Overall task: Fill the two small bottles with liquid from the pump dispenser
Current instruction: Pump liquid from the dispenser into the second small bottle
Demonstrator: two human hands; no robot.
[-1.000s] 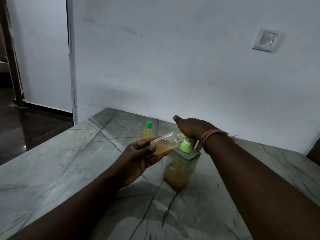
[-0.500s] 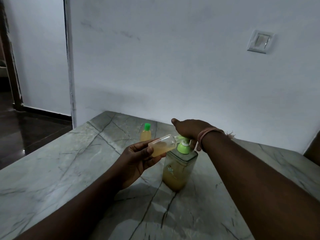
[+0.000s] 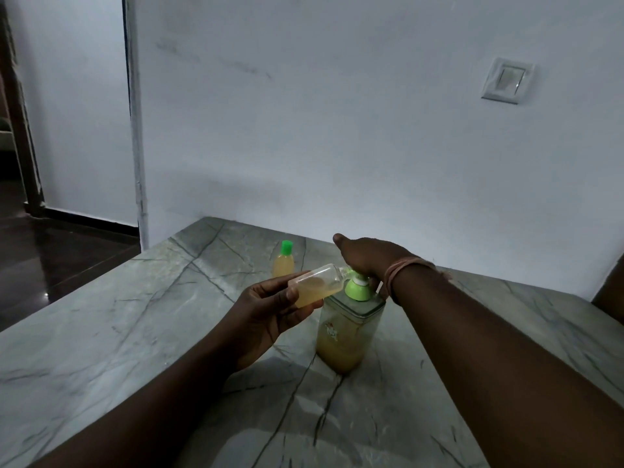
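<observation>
A square clear pump dispenser [image 3: 347, 332] with a green pump collar stands on the marble table [image 3: 135, 325], holding yellowish liquid. My right hand [image 3: 368, 256] lies palm down on the pump head, which it hides. My left hand [image 3: 270, 309] holds a small clear uncapped bottle [image 3: 317, 287] on its side, its mouth against the pump spout. This bottle is roughly half full of yellow liquid. A second small bottle [image 3: 283, 261] with a green cap stands upright behind, full of yellow liquid.
A white wall runs along the far edge of the table, with a switch plate [image 3: 506, 81] at the upper right. The table's left edge drops to a dark floor [image 3: 50, 251]. A dark object [image 3: 611, 295] shows at the right edge.
Both hands hold their places at the dispenser. The view has shifted slightly. The liquid level in the held bottle looks about the same.
</observation>
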